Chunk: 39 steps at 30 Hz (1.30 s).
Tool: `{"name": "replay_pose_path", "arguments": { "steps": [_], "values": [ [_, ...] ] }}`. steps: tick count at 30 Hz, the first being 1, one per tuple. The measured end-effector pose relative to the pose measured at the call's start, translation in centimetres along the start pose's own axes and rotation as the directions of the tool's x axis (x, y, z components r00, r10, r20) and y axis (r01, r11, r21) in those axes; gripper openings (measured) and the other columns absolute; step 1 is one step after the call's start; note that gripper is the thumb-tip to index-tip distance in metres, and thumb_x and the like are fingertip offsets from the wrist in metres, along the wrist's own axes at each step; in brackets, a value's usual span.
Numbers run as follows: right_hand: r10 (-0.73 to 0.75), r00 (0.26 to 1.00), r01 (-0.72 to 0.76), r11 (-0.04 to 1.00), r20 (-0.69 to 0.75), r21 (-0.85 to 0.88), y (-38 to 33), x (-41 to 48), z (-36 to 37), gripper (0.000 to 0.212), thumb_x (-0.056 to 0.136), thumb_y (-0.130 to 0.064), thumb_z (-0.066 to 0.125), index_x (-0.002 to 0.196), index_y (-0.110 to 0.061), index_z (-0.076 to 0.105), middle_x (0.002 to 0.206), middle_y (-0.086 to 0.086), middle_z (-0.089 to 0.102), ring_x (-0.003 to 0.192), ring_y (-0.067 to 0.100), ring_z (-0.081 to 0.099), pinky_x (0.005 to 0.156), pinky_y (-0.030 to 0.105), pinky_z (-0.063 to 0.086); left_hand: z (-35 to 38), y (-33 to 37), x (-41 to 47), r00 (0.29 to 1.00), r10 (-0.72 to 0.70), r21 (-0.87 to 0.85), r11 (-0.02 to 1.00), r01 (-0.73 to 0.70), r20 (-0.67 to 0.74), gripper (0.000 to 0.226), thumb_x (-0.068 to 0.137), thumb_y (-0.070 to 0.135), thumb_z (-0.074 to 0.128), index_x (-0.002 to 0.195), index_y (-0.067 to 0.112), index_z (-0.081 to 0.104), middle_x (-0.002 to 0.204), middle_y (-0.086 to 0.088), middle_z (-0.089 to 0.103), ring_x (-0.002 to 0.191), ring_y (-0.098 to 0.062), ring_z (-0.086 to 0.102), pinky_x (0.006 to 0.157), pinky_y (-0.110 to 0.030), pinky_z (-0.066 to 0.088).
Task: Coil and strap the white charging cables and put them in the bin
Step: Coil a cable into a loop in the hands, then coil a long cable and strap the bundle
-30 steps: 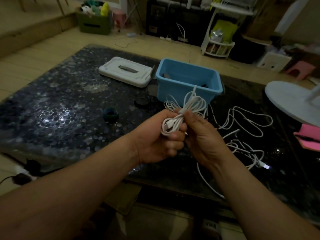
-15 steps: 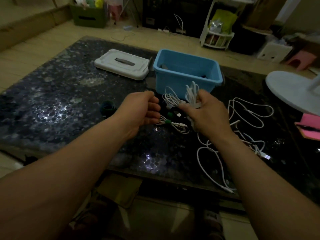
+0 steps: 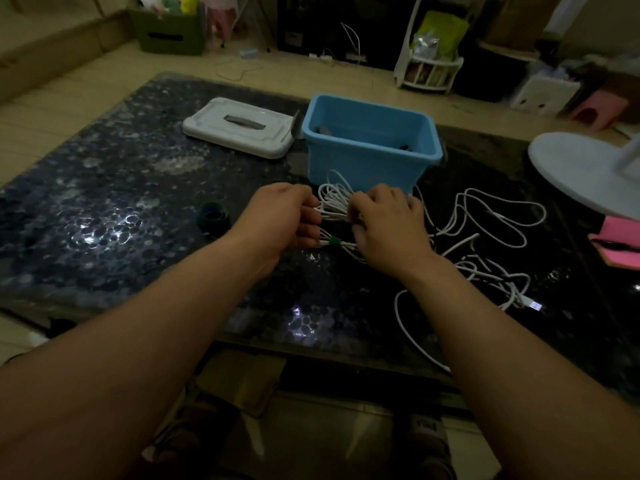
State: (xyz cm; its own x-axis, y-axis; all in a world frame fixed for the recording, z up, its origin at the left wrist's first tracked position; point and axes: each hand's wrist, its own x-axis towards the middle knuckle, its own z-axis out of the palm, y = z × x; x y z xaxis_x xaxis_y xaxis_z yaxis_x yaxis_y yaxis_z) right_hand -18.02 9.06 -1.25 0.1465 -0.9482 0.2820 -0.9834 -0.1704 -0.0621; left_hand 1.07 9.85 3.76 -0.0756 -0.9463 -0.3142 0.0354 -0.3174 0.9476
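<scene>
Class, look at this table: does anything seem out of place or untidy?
Yes. Loose white cables sprawl tangled right of the blue bin, one strand running to the table's near edge. The white lid lies off beside it. A strapped coil lies outside the bin.

Table (image 3: 104, 202): glossy dark top, pebble-pattern, strong glare spots. Bin (image 3: 370, 161): blue plastic, smooth, low sheen. Lid (image 3: 242, 133): off-white plastic, smooth, matt. Cables (image 3: 485, 220): white, smooth plastic-looking sheath, slight sheen. Strap (image 3: 334, 241): green, matt, material unclear. Floor (image 3: 52, 109): pale wood-look planks, smooth, matt.
</scene>
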Motion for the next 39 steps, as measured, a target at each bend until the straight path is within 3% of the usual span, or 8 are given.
{"name": "replay_pose_path", "arguments": {
  "steps": [5,10,15,21,27,32,36,39],
  "values": [
    [0.108,0.993,-0.100,0.989,-0.058,0.113,1.3,-0.9,-3.3,0.021,0.096,-0.035,0.062,0.115,-0.027,0.060,0.122,0.005,0.057,0.121,0.030,0.050,0.099,0.046,0.038,1.4,-0.7,-0.4,0.998,0.011,0.101,0.995,-0.017,0.058,0.021,0.107,0.018,0.049,0.101,0.005,0.064,0.077,-0.012,0.062,0.057,-0.021,0.059,0.052,-0.030,0.055],
    [0.203,0.979,-0.192,0.958,-0.029,0.215,4.7,-3.7,-4.9,0.015,0.099,-0.034,0.063,0.107,-0.021,0.062,0.110,0.005,0.057,0.106,0.029,0.058,0.090,0.044,0.048,4.1,-3.2,-1.2,0.969,0.075,0.389,0.906,-0.164,0.235,0.026,0.107,0.021,0.053,0.102,-0.002,0.065,0.079,-0.014,0.068,0.062,-0.026,0.063,0.054,-0.033,0.057],
    [0.300,0.953,-0.302,0.920,0.045,0.249,7.7,-7.7,-6.6,0.018,0.102,-0.037,0.061,0.091,-0.023,0.063,0.088,-0.005,0.064,0.084,0.018,0.061,0.071,0.034,0.043,6.3,-6.0,-2.6,0.850,0.178,0.701,0.496,-0.512,0.495,0.009,0.100,0.030,0.065,0.103,0.022,0.070,0.087,0.006,0.068,0.085,-0.020,0.070,0.071,-0.031,0.055],
    [0.259,0.944,-0.307,0.917,0.203,0.256,9.0,-12.5,-7.8,0.059,0.103,-0.065,0.046,0.070,-0.022,0.068,0.068,-0.007,0.068,0.067,0.010,0.064,0.067,0.034,0.051,8.8,-8.4,-4.9,0.612,0.092,0.595,0.165,-0.787,0.785,0.045,0.090,0.049,0.072,0.132,0.037,0.060,0.136,0.009,0.052,0.117,-0.015,0.060,0.096,-0.038,0.055],
    [0.133,0.911,-0.212,0.963,0.390,0.167,8.8,-13.7,-9.5,0.020,0.100,-0.044,0.061,0.095,-0.030,0.074,0.087,-0.011,0.069,0.082,0.009,0.065,0.076,0.034,0.056,9.9,-10.8,-5.8,0.556,0.051,0.558,-0.098,-0.824,0.830,0.053,0.087,0.056,0.073,0.129,0.032,0.050,0.125,0.002,0.050,0.110,-0.022,0.059,0.080,-0.036,0.051],
    [0.102,0.875,-0.213,0.959,0.472,0.187,9.0,-13.4,-9.8,0.022,0.099,-0.029,0.054,0.103,-0.031,0.075,0.090,-0.011,0.069,0.081,0.006,0.061,0.075,0.029,0.051,7.7,-10.1,-4.4,0.540,0.241,0.532,0.105,-0.840,0.806,0.028,0.102,0.051,0.054,0.091,0.026,0.060,0.092,0.005,0.056,0.085,-0.016,0.056,0.075,-0.038,0.048],
    [0.040,0.942,-0.115,0.971,0.332,0.209,7.6,-12.5,-9.1,0.052,0.100,-0.072,0.040,0.097,-0.031,0.071,0.082,-0.010,0.066,0.083,0.012,0.060,0.076,0.032,0.042,6.0,-5.2,-3.5,0.845,0.401,0.345,0.784,-0.516,0.354,0.034,0.111,0.026,0.049,0.083,0.011,0.061,0.069,0.001,0.062,0.066,-0.009,0.057,0.068,-0.030,0.045],
    [-0.006,0.929,-0.061,0.984,0.371,0.169,6.0,-11.7,-8.7,0.075,0.083,-0.097,0.026,0.114,-0.042,0.067,0.103,-0.015,0.071,0.098,0.010,0.063,0.097,0.042,0.044,3.8,-1.6,-2.9,0.965,0.222,-0.151,0.968,-0.201,0.142,0.032,0.113,0.026,0.040,0.092,0.010,0.058,0.063,-0.006,0.053,0.061,-0.021,0.057,0.067,-0.035,0.055]
  ]
}}
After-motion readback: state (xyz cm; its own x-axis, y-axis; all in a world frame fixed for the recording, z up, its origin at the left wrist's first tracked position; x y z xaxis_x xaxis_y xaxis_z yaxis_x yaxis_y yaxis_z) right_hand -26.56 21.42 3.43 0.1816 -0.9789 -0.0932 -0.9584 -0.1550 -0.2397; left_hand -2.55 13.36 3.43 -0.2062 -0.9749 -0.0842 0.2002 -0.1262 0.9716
